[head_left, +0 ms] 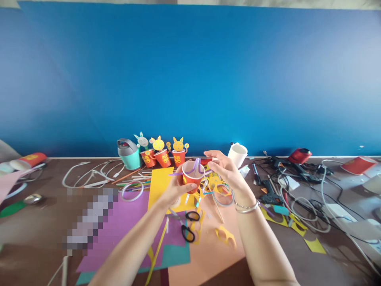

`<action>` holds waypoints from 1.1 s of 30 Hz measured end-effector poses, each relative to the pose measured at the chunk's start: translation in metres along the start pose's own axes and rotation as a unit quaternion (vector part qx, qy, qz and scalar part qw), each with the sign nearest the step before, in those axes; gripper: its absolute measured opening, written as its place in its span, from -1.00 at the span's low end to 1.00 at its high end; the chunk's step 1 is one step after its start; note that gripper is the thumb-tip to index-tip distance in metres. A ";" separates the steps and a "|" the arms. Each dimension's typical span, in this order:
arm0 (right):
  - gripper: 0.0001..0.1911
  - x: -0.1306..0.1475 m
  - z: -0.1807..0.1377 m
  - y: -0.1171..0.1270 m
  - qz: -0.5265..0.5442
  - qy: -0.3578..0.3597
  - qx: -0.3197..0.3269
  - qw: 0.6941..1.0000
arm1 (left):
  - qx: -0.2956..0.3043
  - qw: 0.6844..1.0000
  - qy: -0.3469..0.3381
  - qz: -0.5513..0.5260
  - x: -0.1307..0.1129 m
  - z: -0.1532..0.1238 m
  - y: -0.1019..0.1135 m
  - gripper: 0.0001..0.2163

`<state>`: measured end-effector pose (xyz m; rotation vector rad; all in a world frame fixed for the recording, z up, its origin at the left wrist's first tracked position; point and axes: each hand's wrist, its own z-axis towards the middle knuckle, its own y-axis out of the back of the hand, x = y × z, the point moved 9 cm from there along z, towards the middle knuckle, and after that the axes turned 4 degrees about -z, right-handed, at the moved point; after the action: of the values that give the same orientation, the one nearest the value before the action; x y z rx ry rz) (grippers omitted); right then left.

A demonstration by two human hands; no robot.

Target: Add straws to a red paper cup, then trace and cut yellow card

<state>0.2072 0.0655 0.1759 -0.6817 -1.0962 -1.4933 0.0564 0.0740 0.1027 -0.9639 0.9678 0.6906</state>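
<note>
My left hand (175, 190) is wrapped round a small red paper cup (192, 178) held above the table, rim towards me. A purple straw (195, 167) crosses the cup's mouth. My right hand (226, 171) is just right of the cup, fingers together at its rim, pinching at the straw's end; a silver bangle sits on that wrist. Under the hands lie yellow paper (159, 186), orange paper (208, 246), black-handled scissors (190, 224) and yellow cut-out scraps (226, 235).
Three finished red cups with paper animal heads (163, 153) and a teal bottle (128, 154) stand at the blue wall. A white mug (237, 154), a glue gun (269, 190) with tangled cables (309, 206) lie right. Purple paper (119, 230), straws and a tape ring (132, 190) lie left.
</note>
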 end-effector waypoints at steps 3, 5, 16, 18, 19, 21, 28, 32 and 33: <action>-0.80 0.019 -0.003 -0.003 -0.052 0.030 -0.019 0.998 | 0.023 0.999 -0.008 0.024 -0.009 -0.005 -0.010 -0.31; -0.87 0.025 -0.004 -0.007 -0.059 0.039 -0.022 0.997 | 0.040 0.999 -0.007 0.030 -0.010 -0.007 -0.014 -0.30; -0.85 0.015 -0.004 -0.013 -0.074 0.015 -0.036 0.996 | 0.050 0.998 -0.008 0.028 -0.008 -0.006 -0.018 -0.28; -0.85 0.017 -0.006 -0.011 -0.105 0.015 -0.023 0.994 | 0.047 0.998 -0.005 0.032 -0.010 -0.006 -0.017 -0.27; -0.83 0.018 -0.007 -0.010 -0.117 0.012 -0.017 0.993 | 0.045 0.998 -0.003 0.033 -0.011 -0.006 -0.016 -0.26; -0.78 0.020 -0.009 -0.007 -0.134 0.005 -0.006 0.991 | 0.044 0.998 0.009 0.033 -0.011 -0.007 -0.015 -0.25; -0.85 0.028 -0.009 -0.015 -0.150 0.032 0.009 0.988 | 0.087 0.994 0.068 0.022 0.000 -0.010 -0.019 -0.25; -0.82 0.024 -0.008 -0.021 -0.139 0.029 -0.018 0.990 | 0.077 0.994 0.073 0.020 0.004 -0.009 -0.015 -0.31; -0.82 0.023 -0.008 -0.023 -0.147 0.028 -0.021 0.989 | 0.072 0.994 0.072 0.026 0.004 -0.009 -0.014 -0.32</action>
<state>0.1812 0.0480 0.1864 -0.5190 -1.1614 -1.7791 0.0664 0.0604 0.1020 -0.8736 1.1576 0.5919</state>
